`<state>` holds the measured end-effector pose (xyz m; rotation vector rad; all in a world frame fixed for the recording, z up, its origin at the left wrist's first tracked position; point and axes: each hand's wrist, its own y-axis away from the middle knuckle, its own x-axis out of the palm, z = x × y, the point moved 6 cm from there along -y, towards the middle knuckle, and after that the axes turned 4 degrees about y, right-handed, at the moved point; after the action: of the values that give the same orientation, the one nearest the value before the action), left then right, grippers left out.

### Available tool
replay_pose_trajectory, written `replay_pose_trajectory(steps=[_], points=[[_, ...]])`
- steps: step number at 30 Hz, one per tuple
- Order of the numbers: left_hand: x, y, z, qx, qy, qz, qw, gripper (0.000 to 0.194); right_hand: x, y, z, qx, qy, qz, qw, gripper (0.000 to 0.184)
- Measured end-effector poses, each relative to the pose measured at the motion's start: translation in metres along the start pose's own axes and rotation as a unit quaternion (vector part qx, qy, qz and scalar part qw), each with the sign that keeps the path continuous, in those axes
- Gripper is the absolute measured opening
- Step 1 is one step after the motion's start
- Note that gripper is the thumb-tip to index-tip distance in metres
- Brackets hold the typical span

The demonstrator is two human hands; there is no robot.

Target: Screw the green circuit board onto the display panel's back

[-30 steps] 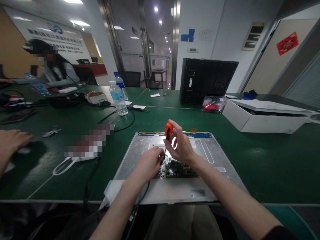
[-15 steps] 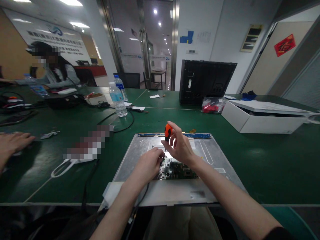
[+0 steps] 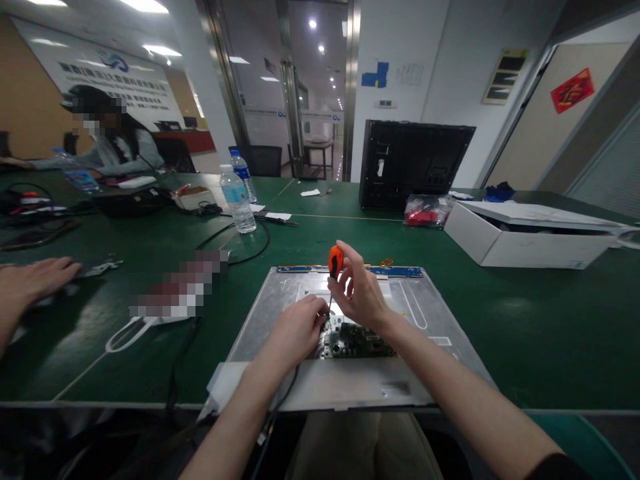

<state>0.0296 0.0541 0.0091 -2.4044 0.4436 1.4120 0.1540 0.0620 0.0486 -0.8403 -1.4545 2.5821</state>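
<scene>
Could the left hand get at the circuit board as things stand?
Likely yes: the left hand is beside the circuit board, whose near edge looks unobstructed, though the orange screwdriver and right hand crowd its far side.

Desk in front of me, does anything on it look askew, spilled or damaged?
The lid of the white box sits askew, leaving a dark gap. The metal panel seems to poke slightly past the near edge of the green desk. No spill or clear damage shows.
</scene>
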Motion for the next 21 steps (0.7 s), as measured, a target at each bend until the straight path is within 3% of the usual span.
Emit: replay_pose_trajectory(steps=[21], points=[[0.0026,-0.0022,-0.0017,0.005,-0.013,0.000,1.000,0.014,-0.0025,0.0014,-0.0029,0.010,-0.001,0.008,1.000,0.062]])
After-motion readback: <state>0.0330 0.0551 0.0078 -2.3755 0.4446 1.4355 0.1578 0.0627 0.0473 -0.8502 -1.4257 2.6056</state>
